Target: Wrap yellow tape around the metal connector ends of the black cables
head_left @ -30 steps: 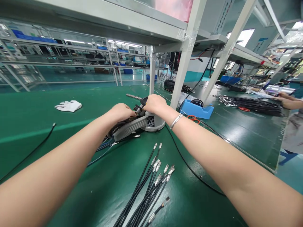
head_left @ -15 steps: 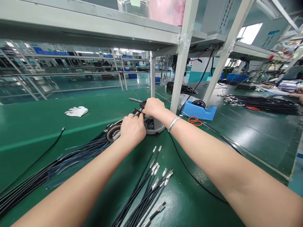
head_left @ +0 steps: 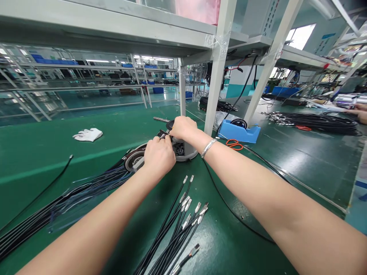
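My left hand is closed, its fingers bent at a small black part on a round grey device with a black label. Just behind it, my right hand is closed over the back of the same device; what its fingers pinch is hidden. A ring-shaped reel lies left of my left hand, by a bundle of black cables. In front of the device, several black cables with metal plugs lie on the green table.
A white glove lies at the left. Right of the shelf post are a blue tape dispenser, orange-handled scissors and a cable pile. Another person's hand shows at the right edge. A shelf hangs overhead.
The whole view has shifted slightly, so things appear a little further left and higher. Both hands stay at the round device, with hardly any movement of their own.
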{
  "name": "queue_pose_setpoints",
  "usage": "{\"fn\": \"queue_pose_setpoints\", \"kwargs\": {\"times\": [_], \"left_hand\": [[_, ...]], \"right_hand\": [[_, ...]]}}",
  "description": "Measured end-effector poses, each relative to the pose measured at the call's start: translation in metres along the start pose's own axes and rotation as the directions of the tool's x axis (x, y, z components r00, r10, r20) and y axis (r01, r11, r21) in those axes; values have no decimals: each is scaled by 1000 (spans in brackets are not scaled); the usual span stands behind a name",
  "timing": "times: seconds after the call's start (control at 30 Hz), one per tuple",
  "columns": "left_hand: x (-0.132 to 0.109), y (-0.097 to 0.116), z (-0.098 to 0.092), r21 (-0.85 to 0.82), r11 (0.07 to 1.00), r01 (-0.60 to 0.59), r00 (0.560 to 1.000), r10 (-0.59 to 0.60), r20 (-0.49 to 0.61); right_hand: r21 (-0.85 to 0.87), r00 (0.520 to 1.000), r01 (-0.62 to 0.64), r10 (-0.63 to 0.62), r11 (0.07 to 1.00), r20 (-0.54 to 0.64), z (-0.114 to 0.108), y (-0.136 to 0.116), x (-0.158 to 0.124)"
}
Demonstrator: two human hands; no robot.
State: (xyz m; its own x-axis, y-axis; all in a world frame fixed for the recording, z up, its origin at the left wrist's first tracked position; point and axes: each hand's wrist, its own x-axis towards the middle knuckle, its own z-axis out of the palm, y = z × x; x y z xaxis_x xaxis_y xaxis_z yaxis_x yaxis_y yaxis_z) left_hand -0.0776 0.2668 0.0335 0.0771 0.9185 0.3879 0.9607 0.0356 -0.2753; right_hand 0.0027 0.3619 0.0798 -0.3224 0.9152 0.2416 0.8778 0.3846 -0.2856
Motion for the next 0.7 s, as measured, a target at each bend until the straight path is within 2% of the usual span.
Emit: {"fn": "queue_pose_setpoints", "kwargs": {"times": [0.33,0.7], "left_hand": [[6,3,-4,39,999,-10,1000,10,15],[18,5,-6,92,994,-51,996,44,78]], "right_hand": [[-13,996,50,-49,999,69,-7,-3,11],[-6,985,150,-149,989,83,-5,-10,18]]}}
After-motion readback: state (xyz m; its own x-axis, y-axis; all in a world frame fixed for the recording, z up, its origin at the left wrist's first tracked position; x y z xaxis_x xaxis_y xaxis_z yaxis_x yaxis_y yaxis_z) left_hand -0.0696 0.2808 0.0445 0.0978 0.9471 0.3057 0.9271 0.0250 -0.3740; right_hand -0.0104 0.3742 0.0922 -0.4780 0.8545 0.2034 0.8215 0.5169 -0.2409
